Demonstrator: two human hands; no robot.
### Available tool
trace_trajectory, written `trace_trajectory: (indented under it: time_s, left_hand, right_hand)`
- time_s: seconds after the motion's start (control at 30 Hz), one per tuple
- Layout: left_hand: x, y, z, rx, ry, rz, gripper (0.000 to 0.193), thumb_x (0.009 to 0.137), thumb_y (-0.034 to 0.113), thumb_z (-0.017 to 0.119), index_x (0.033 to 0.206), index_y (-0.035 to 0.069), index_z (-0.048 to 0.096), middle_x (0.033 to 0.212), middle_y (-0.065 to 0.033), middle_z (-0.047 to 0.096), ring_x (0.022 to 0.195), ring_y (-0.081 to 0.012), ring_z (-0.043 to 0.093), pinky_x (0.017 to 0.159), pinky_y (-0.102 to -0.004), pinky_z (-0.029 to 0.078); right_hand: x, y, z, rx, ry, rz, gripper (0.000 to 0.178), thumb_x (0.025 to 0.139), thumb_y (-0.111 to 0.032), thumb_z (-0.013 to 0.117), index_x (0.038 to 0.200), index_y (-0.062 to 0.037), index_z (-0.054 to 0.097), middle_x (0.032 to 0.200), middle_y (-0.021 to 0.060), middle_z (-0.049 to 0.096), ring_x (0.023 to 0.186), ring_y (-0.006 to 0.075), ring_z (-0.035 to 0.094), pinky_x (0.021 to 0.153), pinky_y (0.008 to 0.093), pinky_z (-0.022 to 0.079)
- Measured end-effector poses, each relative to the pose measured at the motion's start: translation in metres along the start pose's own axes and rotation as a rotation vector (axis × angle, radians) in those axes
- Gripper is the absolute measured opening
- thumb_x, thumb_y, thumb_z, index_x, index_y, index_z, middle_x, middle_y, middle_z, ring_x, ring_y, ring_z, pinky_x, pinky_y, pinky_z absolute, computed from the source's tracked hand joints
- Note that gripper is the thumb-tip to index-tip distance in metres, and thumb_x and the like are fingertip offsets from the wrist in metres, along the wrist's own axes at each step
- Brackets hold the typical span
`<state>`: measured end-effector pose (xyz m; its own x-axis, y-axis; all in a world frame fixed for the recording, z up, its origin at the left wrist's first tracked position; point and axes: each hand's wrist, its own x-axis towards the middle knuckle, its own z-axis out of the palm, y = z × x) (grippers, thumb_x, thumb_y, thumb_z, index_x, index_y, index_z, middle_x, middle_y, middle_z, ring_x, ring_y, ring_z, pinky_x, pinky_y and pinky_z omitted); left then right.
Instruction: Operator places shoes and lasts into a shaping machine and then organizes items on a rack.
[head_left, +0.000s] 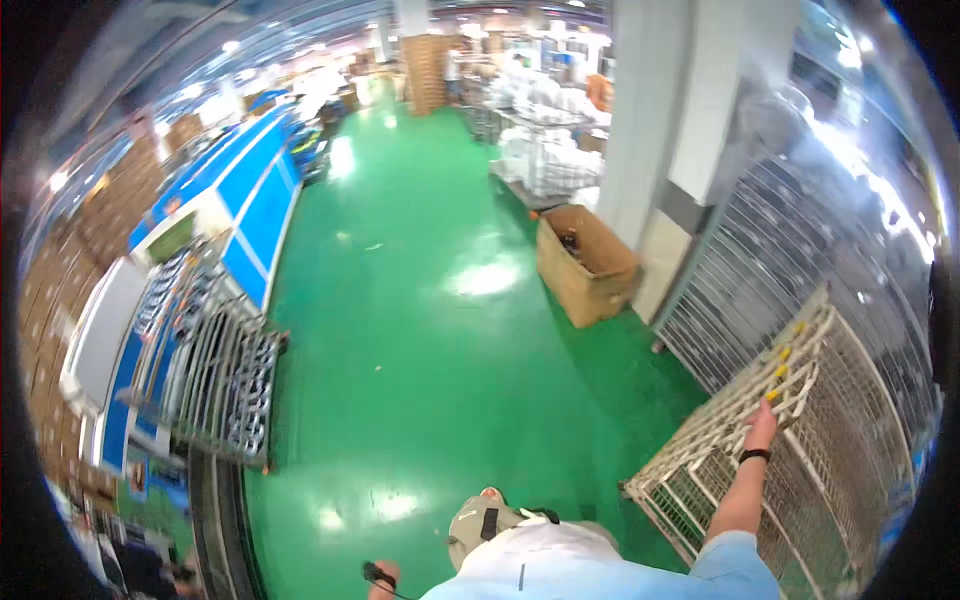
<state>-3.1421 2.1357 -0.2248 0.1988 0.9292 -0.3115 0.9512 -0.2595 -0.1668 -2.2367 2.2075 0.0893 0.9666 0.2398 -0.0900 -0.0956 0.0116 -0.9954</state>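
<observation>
My right hand (762, 424), with a black band at its wrist, is closed on the top of a pale metal mesh cart (700, 430) at my right side. Several small yellow pieces (781, 362) sit along the cart's upper rail just beyond my fingers. At the lower edge, my left hand (383, 580) shows only in part beside my body. Its fingers look closed around a small black object (373, 572), whose kind I cannot make out. A thin dark cord runs from there toward my shirt.
A tall wire rack (790, 250) stands beyond the mesh cart. Ahead on the right, a brown cardboard box (585, 270) stands by a white pillar (650, 120). To the left are a rack of metal parts (225, 375) and a blue machine (245, 190). Green floor (400, 330) runs between them.
</observation>
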Motion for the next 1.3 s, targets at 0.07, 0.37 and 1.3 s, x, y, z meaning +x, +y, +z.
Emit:
trace_trajectory:
  time_s: [0.07,0.37,1.3]
  left_hand:
    - [0.105,-0.079,-0.033,-0.01,-0.221,-0.185,0.024,0.092,0.019,0.053,0.09,0.01,0.076,0.092,-0.0171,0.074,0.085,-0.0333,0.073,0.073,-0.0488,0.059]
    - [0.448,0.102,-0.469,-0.927,0.356,0.117,0.035,0.098,0.026,0.052,0.114,-0.002,0.066,0.11,-0.0239,0.07,0.103,-0.0394,0.066,0.089,-0.0423,0.053]
    - [0.357,0.891,-0.709,-1.328,-0.038,2.383,0.034,0.098,0.031,0.048,0.104,0.003,0.067,0.097,-0.014,0.068,0.092,-0.0331,0.062,0.089,-0.0443,0.045]
  right_hand:
    - [-0.043,0.014,-0.022,0.048,0.075,0.01,0.047,0.097,-0.03,0.065,0.06,-0.0122,0.042,0.053,0.0009,0.037,0.056,0.0191,0.039,0.083,0.0445,0.042]
    - [-0.253,0.052,-0.17,0.059,0.099,0.279,0.028,0.096,-0.013,0.064,0.072,-0.0118,0.049,0.062,-0.0007,0.046,0.059,0.0133,0.044,0.059,0.0336,0.041]
    - [-0.224,0.023,-0.023,-0.058,1.978,-0.181,0.026,0.097,-0.012,0.056,0.112,0.0069,0.065,0.108,0.0082,0.062,0.095,0.0144,0.054,0.083,0.0329,0.047]
